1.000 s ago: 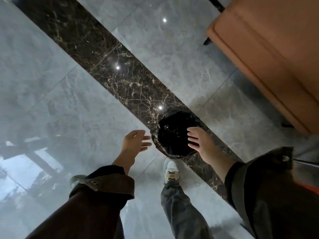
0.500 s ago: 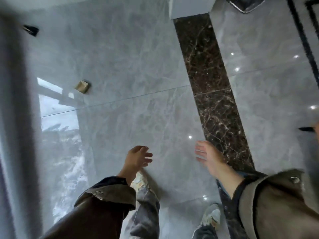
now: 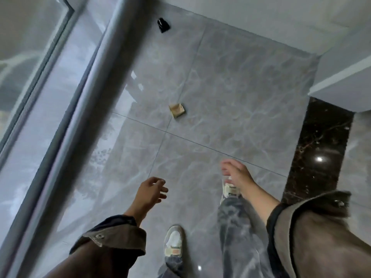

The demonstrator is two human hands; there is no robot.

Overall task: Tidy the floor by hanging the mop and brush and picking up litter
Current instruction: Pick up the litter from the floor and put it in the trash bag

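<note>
both hands reach out over the shiny grey floor (image 3: 230, 121). the left hand (image 3: 151, 190) holds nothing, and its fingers are loose and a bit bent. the right hand (image 3: 237, 173) holds nothing too; its fingers are spread and look blurry. a small tan piece of litter (image 3: 177, 110) lies on the floor ahead of the hands, well apart from them, near where the tile lines cross. a small black thing (image 3: 163, 25) lies farther off, near the grey window frame (image 3: 90, 101) on the left. a dark stone strip (image 3: 321, 149) runs on the right. a white shoe (image 3: 173, 240) stands below.
</note>
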